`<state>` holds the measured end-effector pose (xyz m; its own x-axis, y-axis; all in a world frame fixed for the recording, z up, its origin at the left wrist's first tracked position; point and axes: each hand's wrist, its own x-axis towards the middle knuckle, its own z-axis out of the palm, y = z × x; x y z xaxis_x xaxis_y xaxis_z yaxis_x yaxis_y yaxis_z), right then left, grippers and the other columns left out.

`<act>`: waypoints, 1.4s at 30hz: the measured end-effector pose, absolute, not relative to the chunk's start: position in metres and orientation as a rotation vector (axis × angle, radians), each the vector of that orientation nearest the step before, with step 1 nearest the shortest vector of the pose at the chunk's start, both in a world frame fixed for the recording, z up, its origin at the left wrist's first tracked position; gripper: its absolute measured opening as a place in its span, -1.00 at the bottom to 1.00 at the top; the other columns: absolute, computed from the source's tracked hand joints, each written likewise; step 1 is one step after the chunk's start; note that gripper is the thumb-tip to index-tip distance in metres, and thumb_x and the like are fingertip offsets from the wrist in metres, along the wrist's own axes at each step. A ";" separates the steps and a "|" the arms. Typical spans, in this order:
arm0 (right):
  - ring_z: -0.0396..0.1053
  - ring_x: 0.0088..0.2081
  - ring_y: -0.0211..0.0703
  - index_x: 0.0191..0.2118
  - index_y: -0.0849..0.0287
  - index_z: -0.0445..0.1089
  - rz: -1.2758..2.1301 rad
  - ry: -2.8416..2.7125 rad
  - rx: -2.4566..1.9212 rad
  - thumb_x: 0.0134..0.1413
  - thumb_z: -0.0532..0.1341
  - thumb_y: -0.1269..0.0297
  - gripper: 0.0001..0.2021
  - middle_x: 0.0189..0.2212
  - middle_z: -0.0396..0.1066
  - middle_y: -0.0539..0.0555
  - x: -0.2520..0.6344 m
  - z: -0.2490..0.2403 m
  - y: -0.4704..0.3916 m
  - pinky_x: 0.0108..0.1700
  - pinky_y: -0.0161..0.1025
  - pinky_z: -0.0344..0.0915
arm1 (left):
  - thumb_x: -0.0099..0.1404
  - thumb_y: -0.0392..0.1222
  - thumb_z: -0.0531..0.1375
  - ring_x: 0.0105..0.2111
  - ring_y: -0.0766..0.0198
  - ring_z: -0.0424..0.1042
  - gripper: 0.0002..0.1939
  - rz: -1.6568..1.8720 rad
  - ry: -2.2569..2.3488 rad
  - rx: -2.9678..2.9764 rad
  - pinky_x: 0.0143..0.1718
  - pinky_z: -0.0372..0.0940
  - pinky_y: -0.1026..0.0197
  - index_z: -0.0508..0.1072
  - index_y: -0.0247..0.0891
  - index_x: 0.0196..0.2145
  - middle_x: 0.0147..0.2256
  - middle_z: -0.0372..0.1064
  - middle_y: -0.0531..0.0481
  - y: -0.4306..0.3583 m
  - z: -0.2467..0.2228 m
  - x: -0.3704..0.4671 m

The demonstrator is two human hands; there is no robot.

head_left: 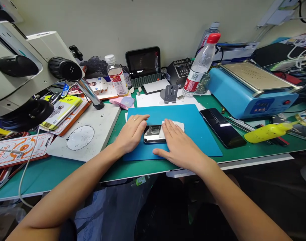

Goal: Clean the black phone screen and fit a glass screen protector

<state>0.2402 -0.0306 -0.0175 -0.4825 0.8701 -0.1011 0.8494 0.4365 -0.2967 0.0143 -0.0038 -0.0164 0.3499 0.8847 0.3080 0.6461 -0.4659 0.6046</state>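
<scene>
A phone [153, 137] with a glossy, reflecting face lies flat on the blue mat [200, 134]. Over its right part is a white cloth or tissue [180, 126], pressed down under my right hand [176, 144], whose fingers are stretched out flat and whose thumb points left. My left hand [133, 133], with a ring on one finger, rests at the phone's left end; its fingers are extended and the thumb is near the phone's upper left corner. The phone's right end is hidden by the cloth and my right hand.
A microscope stand [105, 117] is at the left beside boxes [64, 110]. Bottles [199, 67] and a dark screen [144, 62] stand behind the mat. On the right are a black phone [222, 129], a yellow squeeze bottle [265, 133] and a blue heating machine [250, 90].
</scene>
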 end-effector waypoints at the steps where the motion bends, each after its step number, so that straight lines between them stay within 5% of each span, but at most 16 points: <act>1: -0.39 0.52 0.25 0.48 0.56 -0.20 0.509 -2.598 -1.551 0.17 -0.02 -0.46 0.16 0.51 -0.40 0.42 0.233 -0.017 -0.026 0.49 0.19 -0.20 | 0.58 -0.03 -0.17 0.11 0.06 0.37 -0.50 0.877 1.335 2.239 0.22 0.23 -0.05 0.40 -0.29 0.18 0.09 0.46 -0.16 -0.004 -0.017 0.014; 9: -0.28 0.51 0.29 0.47 0.58 -0.15 0.618 -2.547 -1.293 0.12 0.09 -0.43 0.18 0.49 -0.20 0.50 0.182 -0.015 -0.017 0.50 0.14 -0.22 | 0.59 0.06 -0.19 0.14 0.06 0.36 -0.45 0.919 1.263 2.200 0.26 0.20 -0.08 0.39 -0.27 0.19 0.12 0.43 -0.18 -0.003 -0.024 0.014; 14: -0.30 0.51 0.30 0.47 0.62 -0.15 0.505 -2.616 -1.122 0.17 0.08 -0.40 0.15 0.49 -0.25 0.50 0.180 -0.023 -0.046 0.51 0.14 -0.24 | 0.59 0.07 -0.22 0.13 0.07 0.36 -0.44 0.922 1.276 2.187 0.26 0.21 -0.09 0.39 -0.24 0.19 0.10 0.45 -0.17 -0.002 -0.024 0.013; 22: -0.18 0.50 0.22 0.47 0.45 -0.03 0.403 -2.688 -1.225 0.30 -0.05 -0.33 -0.04 0.49 -0.21 0.37 0.250 -0.023 -0.069 0.46 0.19 -0.01 | 0.58 0.13 -0.26 0.15 0.05 0.35 -0.37 0.900 1.319 2.180 0.24 0.21 -0.08 0.38 -0.26 0.21 0.11 0.44 -0.18 -0.002 -0.020 0.014; 30: -0.31 0.51 0.23 0.48 0.55 -0.15 0.470 -2.604 -1.533 0.26 -0.07 -0.39 0.06 0.50 -0.31 0.42 0.246 -0.016 -0.037 0.49 0.18 -0.15 | 0.57 0.20 -0.31 0.13 0.05 0.35 -0.30 0.909 1.305 2.187 0.23 0.22 -0.07 0.38 -0.27 0.21 0.10 0.45 -0.18 -0.003 -0.015 0.013; 42: -0.28 0.52 0.23 0.46 0.58 -0.08 0.516 -2.632 -1.167 0.28 -0.08 -0.37 0.04 0.49 -0.23 0.44 0.186 -0.022 -0.045 0.50 0.16 -0.18 | 0.57 0.19 -0.29 0.13 0.06 0.35 -0.32 0.976 1.300 2.144 0.24 0.19 -0.09 0.39 -0.26 0.21 0.10 0.44 -0.18 -0.003 -0.020 0.007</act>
